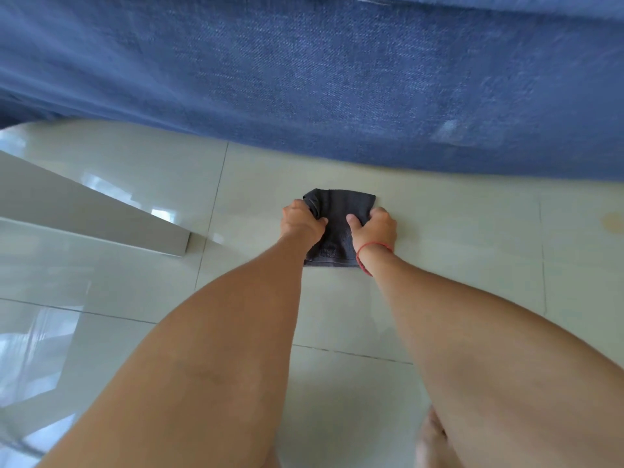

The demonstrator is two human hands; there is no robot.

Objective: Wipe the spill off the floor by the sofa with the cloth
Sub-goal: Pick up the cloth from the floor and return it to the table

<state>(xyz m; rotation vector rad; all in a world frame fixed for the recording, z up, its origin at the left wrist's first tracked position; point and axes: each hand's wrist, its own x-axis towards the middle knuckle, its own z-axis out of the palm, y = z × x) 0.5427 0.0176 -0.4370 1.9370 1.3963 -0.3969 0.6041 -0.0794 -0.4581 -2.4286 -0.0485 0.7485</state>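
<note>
A dark grey folded cloth (339,211) lies flat on the glossy pale tiled floor (456,248), just in front of the blue sofa (320,79). My left hand (302,222) grips the cloth's left edge, bunching it a little. My right hand (373,228), with a red string at the wrist, grips its right edge, thumb on top. A faint yellowish stain (613,221) shows on the tile far to the right. A wet sheen spreads over the floor around the cloth.
The sofa's fabric front fills the upper frame and meets the floor along a line just beyond the cloth. A grey-white slab-like furniture piece (84,211) juts in from the left. My bare foot (432,440) is at the bottom.
</note>
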